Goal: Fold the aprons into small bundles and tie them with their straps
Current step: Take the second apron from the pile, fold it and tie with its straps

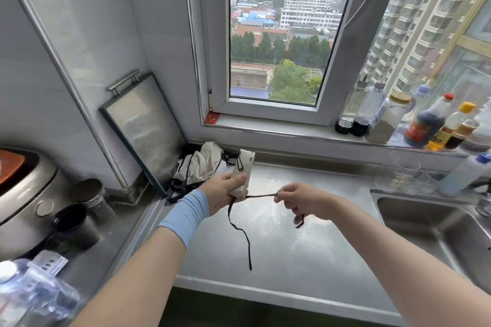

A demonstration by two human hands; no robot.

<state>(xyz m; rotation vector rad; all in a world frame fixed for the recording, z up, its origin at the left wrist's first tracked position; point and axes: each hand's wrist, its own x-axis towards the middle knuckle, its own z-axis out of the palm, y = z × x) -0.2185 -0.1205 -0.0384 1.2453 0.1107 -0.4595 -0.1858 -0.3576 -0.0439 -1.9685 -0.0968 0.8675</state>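
Observation:
My left hand [221, 190] grips a cream apron folded into a small bundle [243, 170], held upright above the steel counter. From the bundle's lower end run two dark straps. My right hand [299, 200] pinches one strap [261, 196] and holds it taut to the right; its tail shows below my fingers. The other strap [240, 233] hangs loose down to the counter. A second cream apron with dark straps [198, 164] lies crumpled in the back corner behind my left hand.
A framed tray [143, 127] leans on the left wall. A rice cooker [24, 194] and dark cups [75, 223] stand at left. Bottles [425, 125] line the windowsill. A sink [435, 228] lies at right, with glasses [405, 172] beside it.

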